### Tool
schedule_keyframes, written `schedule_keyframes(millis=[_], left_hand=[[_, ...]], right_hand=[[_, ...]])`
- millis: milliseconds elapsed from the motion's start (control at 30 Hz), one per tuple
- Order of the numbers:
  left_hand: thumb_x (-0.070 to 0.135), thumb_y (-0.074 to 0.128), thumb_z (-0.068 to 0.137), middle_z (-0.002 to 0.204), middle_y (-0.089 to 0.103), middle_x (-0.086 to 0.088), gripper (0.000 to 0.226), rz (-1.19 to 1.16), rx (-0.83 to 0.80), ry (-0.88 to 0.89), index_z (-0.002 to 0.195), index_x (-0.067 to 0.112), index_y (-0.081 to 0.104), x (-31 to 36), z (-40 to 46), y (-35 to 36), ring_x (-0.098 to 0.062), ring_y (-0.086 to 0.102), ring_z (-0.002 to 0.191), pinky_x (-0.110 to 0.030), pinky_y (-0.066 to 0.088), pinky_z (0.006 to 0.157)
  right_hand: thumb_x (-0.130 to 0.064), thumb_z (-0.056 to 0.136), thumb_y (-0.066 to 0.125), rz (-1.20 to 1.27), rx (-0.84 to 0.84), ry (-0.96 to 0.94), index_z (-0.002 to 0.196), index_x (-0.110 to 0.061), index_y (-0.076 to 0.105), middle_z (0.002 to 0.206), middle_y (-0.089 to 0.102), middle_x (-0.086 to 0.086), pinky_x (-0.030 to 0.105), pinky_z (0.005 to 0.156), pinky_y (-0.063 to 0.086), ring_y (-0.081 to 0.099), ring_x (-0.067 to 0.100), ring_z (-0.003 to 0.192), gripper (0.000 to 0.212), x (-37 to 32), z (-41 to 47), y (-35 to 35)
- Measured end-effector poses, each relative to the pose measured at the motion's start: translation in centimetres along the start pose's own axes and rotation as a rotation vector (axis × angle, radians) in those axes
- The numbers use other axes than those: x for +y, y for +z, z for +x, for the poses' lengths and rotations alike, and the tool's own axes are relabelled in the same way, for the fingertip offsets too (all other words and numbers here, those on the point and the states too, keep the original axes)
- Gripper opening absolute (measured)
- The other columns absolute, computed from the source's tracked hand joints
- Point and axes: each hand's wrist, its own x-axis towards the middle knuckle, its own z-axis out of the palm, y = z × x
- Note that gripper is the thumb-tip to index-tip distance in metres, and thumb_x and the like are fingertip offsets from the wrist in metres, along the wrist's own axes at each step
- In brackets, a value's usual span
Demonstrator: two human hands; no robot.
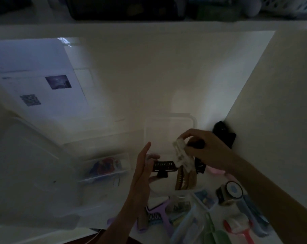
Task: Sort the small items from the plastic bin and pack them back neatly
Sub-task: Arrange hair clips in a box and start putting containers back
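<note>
The scene is dim. My left hand (pixel 143 169) holds a small black comb-like clip (pixel 164 167) between its fingers, thumb pointing up. My right hand (pixel 208 149) grips a white clip or packet (pixel 180 153) together with a dark item (pixel 196 144), just right of the black clip. A brown toothed comb (pixel 181 180) hangs below the white piece. Behind the hands a clear plastic bin (pixel 193 120) sits on the white table.
A small clear box of coloured bits (pixel 105 167) sits left of the hands. Combs, brushes, a tape roll (pixel 230 191) and a purple comb (pixel 159 213) lie near the front edge. A black object (pixel 223 133) rests against the right wall. Papers (pixel 40 76) lie far left.
</note>
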Motion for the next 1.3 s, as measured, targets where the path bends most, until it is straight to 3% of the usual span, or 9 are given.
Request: schedule_keyframes(millis=[100, 167, 333, 433, 567, 833, 967, 1100, 1300], left_hand=[[0.032, 0.042, 0.100, 0.117, 0.062, -0.006, 0.042, 0.006, 0.025, 0.007, 0.142, 0.037, 0.043, -0.2, 0.1, 0.4, -0.025, 0.062, 0.111, -0.046, 0.059, 0.085], [0.033, 0.039, 0.104, 0.117, 0.065, 0.003, 0.037, 0.016, 0.044, -0.018, 0.137, 0.047, 0.046, -0.4, 0.3, 0.8, -0.018, 0.064, 0.110, -0.043, 0.060, 0.083], [0.032, 0.046, 0.098, 0.120, 0.066, 0.004, 0.044, 0.019, 0.021, 0.017, 0.139, 0.046, 0.043, -0.3, 0.5, 1.3, -0.016, 0.064, 0.113, -0.024, 0.054, 0.077], [0.009, 0.054, 0.099, 0.121, 0.063, -0.008, 0.057, -0.002, -0.040, 0.065, 0.148, 0.031, 0.036, -0.1, -0.1, 0.8, -0.021, 0.063, 0.114, -0.031, 0.053, 0.090], [0.012, 0.059, 0.085, 0.122, 0.056, -0.014, 0.069, -0.010, -0.034, 0.053, 0.147, 0.033, 0.038, -0.2, 0.0, 0.3, -0.025, 0.058, 0.105, -0.043, 0.055, 0.084], [-0.008, 0.044, 0.091, 0.121, 0.061, -0.012, 0.068, 0.026, -0.054, 0.116, 0.151, 0.021, 0.031, -0.2, -0.4, 0.7, -0.017, 0.061, 0.107, -0.027, 0.054, 0.080], [-0.002, 0.041, 0.073, 0.123, 0.059, -0.007, 0.084, 0.078, -0.041, 0.084, 0.148, 0.035, 0.037, -0.2, -0.4, 0.1, -0.022, 0.056, 0.114, -0.030, 0.053, 0.075], [-0.003, 0.039, 0.067, 0.124, 0.058, -0.002, 0.090, 0.132, -0.043, 0.078, 0.147, 0.037, 0.037, -0.5, -0.3, -0.1, -0.022, 0.053, 0.117, -0.027, 0.052, 0.068], [0.004, 0.049, 0.092, 0.126, 0.063, 0.002, 0.064, 0.021, -0.033, 0.051, 0.146, 0.038, 0.037, -0.3, -0.6, 0.5, -0.021, 0.057, 0.118, -0.025, 0.054, 0.071]], right_hand=[[-0.013, 0.084, 0.069, 0.193, 0.025, 0.175, 0.096, -0.028, 0.068, 0.087, 0.075, 0.012, 0.054, 0.083, 0.056, 0.069, 0.038, 0.089, 0.019, -0.3, 0.1, 0.8], [-0.020, 0.081, 0.072, 0.195, -0.017, 0.219, 0.095, -0.032, 0.064, 0.085, 0.075, 0.008, 0.050, 0.081, 0.059, 0.072, 0.031, 0.084, 0.020, -0.6, -0.1, 2.1], [-0.047, 0.076, 0.071, -0.152, -0.027, 0.081, 0.095, -0.038, 0.057, 0.076, 0.071, -0.009, 0.036, 0.071, 0.058, 0.067, 0.003, 0.070, 0.026, -0.9, -0.8, 5.6], [-0.046, 0.077, 0.065, -0.311, -0.012, -0.022, 0.096, -0.038, 0.067, 0.081, 0.069, -0.011, 0.037, 0.073, 0.056, 0.065, 0.005, 0.075, 0.021, -1.0, -0.8, 5.5], [-0.032, 0.082, 0.065, -0.571, -0.029, -0.122, 0.111, -0.034, 0.070, 0.101, 0.066, -0.010, 0.033, 0.084, 0.050, 0.063, 0.012, 0.094, 0.030, -0.5, -0.3, 3.3], [-0.025, 0.043, 0.086, -1.089, 0.043, -0.417, 0.067, -0.022, 0.063, 0.074, 0.055, 0.000, 0.029, 0.060, 0.037, 0.054, 0.019, 0.054, 0.033, -0.2, 0.6, 6.2], [-0.042, 0.062, 0.082, -0.864, 0.140, -0.299, 0.084, -0.026, 0.062, 0.087, 0.057, -0.006, 0.027, 0.060, 0.040, 0.057, 0.015, 0.065, 0.034, 0.3, 0.6, 4.1], [-0.044, 0.076, 0.079, -0.146, 0.155, 0.044, 0.094, -0.030, 0.071, 0.092, 0.070, -0.015, 0.027, 0.080, 0.054, 0.065, 0.004, 0.086, 0.024, -1.3, 0.1, 1.5], [-0.032, 0.077, 0.081, 0.373, 0.063, 0.300, 0.086, -0.016, 0.079, 0.087, 0.075, 0.009, 0.035, 0.072, 0.058, 0.069, 0.020, 0.076, 0.019, -2.8, -0.3, 1.9]])
